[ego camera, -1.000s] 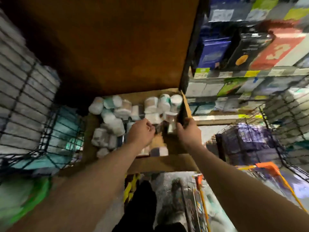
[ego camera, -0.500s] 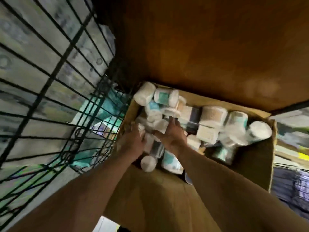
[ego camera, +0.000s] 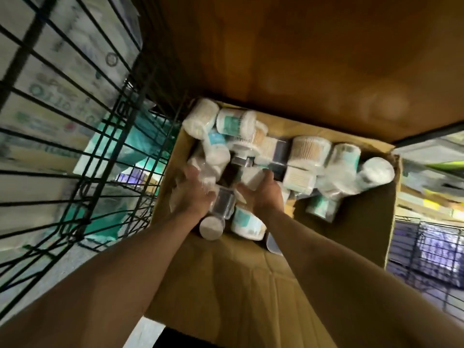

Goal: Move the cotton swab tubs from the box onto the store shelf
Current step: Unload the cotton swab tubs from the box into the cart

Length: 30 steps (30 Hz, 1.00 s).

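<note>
While both hands are down in the cardboard box [ego camera: 364, 222] at the centre of the frame, the step in hand looks like the pick-up. The left hand [ego camera: 194, 197] lies against a clear-wrapped tub [ego camera: 222, 205], fingers hidden past the knuckles (I cannot tell whether they grip), and the right hand [ego camera: 263, 197] curls round a white-ended tub [ego camera: 251, 177]. Other cotton swab tubs [ego camera: 308, 151] lie jumbled along the box's upper edge. Next: lift clear of the pile, toward a shelf, without dragging neighbours
</note>
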Available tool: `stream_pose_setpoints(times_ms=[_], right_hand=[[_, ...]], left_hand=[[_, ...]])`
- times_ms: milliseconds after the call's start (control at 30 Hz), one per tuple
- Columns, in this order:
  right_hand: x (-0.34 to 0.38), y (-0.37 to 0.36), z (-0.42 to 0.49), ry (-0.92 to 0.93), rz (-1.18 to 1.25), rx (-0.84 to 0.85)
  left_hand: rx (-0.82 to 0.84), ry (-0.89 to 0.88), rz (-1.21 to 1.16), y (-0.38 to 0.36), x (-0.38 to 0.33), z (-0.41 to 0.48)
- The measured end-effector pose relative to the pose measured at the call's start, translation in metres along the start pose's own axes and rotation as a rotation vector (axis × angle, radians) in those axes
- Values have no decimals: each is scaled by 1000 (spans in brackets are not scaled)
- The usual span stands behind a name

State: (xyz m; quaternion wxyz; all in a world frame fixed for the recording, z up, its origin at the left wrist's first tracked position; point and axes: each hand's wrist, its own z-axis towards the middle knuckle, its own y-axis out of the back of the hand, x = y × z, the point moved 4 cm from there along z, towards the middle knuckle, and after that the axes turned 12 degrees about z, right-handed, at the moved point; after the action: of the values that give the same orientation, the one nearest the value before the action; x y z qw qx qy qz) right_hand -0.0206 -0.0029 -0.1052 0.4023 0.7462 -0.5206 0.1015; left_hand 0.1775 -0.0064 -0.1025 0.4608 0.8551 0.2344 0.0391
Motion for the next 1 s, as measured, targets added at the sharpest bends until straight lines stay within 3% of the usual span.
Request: stream_pose_setpoints(times_ms=[300, 500, 800, 1000], right_hand=[[-37, 116, -98, -19, 214, -210], [-127, 213, -202, -49, 414, -487], [-336, 282, -351, -272, 653, -783], [-447, 243, -401, -490, 701, -665]], left_hand=[[-46, -232, 32, 33, -92, -100], [-70, -514, 97, 12, -180, -233], [-30, -963, 235, -112, -245, -447], [70, -1112, 598, -210, -214, -502]])
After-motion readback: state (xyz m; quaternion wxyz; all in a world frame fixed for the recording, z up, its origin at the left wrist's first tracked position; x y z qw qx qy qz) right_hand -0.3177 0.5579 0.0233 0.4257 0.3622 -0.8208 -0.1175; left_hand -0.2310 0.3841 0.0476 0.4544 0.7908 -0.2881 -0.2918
